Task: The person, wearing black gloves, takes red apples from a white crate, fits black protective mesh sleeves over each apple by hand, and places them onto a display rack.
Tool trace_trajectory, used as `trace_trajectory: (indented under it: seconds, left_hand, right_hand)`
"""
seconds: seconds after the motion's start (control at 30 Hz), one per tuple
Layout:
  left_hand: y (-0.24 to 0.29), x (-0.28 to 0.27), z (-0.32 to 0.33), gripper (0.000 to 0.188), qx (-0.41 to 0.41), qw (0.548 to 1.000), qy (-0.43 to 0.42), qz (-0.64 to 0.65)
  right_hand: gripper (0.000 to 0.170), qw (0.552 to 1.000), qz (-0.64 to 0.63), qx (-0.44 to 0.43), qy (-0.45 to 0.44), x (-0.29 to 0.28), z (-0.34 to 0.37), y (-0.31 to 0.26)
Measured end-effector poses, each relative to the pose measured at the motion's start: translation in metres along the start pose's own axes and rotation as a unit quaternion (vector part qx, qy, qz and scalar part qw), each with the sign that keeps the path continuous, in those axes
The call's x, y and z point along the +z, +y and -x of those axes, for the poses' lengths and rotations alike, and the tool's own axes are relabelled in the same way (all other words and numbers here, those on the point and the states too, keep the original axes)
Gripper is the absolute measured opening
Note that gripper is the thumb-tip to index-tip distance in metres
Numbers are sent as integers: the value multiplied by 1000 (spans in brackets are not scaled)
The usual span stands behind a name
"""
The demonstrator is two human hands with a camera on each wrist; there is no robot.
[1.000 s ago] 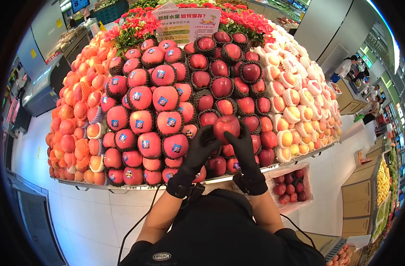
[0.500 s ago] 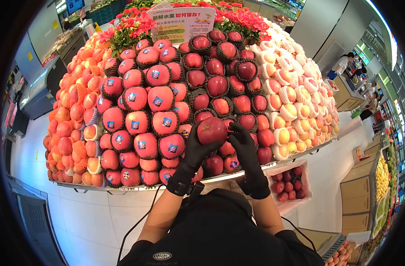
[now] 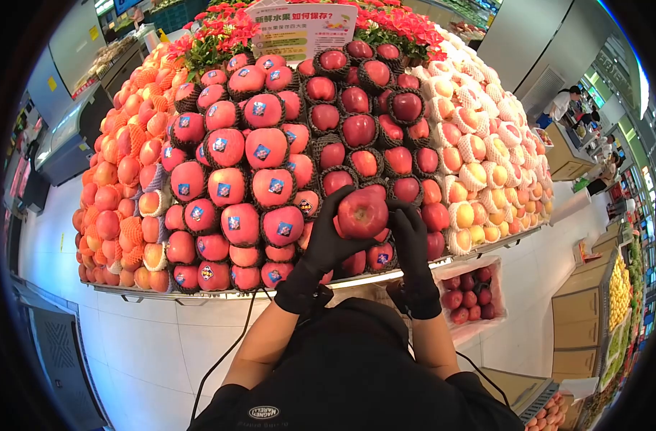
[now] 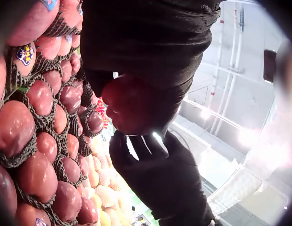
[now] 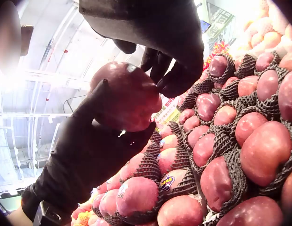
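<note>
A dark red apple [image 3: 362, 213] without a net is held up in front of the display, its dimpled end facing the head camera. My black-gloved left hand [image 3: 329, 241] grips it from the left, thumb and fingers around its side, as the right wrist view shows with the apple [image 5: 124, 96] in the left hand [image 5: 89, 141]. Beside it my gloved right hand [image 3: 410, 241] has loosely bent fingers, tips right at the apple's edge. In the left wrist view the right hand [image 4: 160, 176] reaches toward the apple [image 4: 134, 106] from below.
Netted red apples [image 3: 358, 131] and stickered apples [image 3: 263, 151] are stacked on the stand. Orange-netted fruit [image 3: 130, 172] lies left, white-netted fruit [image 3: 479, 172] right. A sign [image 3: 299, 32] and red flowers [image 3: 396, 29] stand behind. A box of apples [image 3: 468, 294] sits below on the right.
The apple has been turned, so its dimpled end faces up at the head camera. The right hand let go of it, drew aside, then came back to its edge; the left hand kept its grip.
</note>
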State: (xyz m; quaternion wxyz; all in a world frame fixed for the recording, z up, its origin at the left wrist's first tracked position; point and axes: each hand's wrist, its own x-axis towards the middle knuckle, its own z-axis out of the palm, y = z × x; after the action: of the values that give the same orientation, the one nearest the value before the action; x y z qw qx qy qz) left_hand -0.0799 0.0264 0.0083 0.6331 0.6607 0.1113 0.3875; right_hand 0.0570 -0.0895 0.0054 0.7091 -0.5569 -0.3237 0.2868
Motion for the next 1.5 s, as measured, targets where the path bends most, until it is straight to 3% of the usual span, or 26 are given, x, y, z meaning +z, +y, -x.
trace_trajectory:
  seconds: [0.07,0.17,0.27,0.33,0.4,0.43,0.47,0.57,0.63,0.7,0.73,0.8,0.9,1.0,1.1,1.17,1.23,1.33,1.37,1.43,1.5]
  left_hand:
    - [-4,-1,2,92,16,999,16,-28]
    - [-15,-7,4,80,-69,997,24,3]
    - [-42,-18,9,66,-227,940,9,253]
    - [-32,-12,12,57,-168,951,17,261]
    - [-19,-7,13,63,-92,990,56,88]
    - [-10,-5,9,73,-44,991,87,-91]
    - [-4,-4,7,83,6,957,116,-266]
    - [5,-6,4,82,-47,986,95,-125]
    - [9,-6,6,80,-50,980,102,-164]
    - [10,-6,8,78,-92,991,97,17]
    - [10,-6,9,76,-130,964,86,217]
    - [5,-6,11,69,-152,929,82,328]
    - [-2,-4,15,52,-99,987,110,66]
    - [6,2,18,39,-37,984,122,-123]
    - [-6,1,22,39,-40,984,86,-150]
    - [-15,-8,27,45,-68,977,19,-202]
    - [-53,-18,36,56,-122,992,2,-25]
    - [-51,-15,31,60,-180,976,-60,110]
    - [-41,-17,35,46,-137,986,-70,-57]
    - [-25,-6,31,37,-101,972,-58,-204]
    - [-36,2,29,45,-128,976,-23,-173]
  right_hand:
    - [25,1000,14,10,12,-4,0,4]
    - [23,1000,-14,5,9,0,-1,-5]
    - [22,1000,-14,10,9,0,2,-8]
    - [22,1000,-14,13,10,-4,5,-3]
    - [22,1000,-13,20,10,-9,6,4]
    - [21,1000,-12,26,10,-12,7,8]
    - [21,999,-10,32,10,-15,9,9]
    - [21,999,-12,47,-1,-18,12,8]
    - [21,998,10,64,-13,-22,13,9]
    - [20,996,32,75,-21,-24,14,7]
    - [20,996,45,78,-25,-24,15,4]
    - [21,993,72,92,-35,-29,17,4]
    - [25,985,112,122,-50,-51,20,13]
    - [31,977,141,149,-51,-64,26,16]
    - [39,965,199,166,-30,-74,32,14]
    - [41,940,256,222,-33,-82,33,10]
    - [45,924,290,246,-38,-89,39,7]
    - [44,919,309,231,-86,-113,44,11]
    - [44,919,305,237,-79,-122,45,16]
    - [44,920,297,247,-66,-139,46,22]
    - [43,916,309,250,-59,-159,45,23]
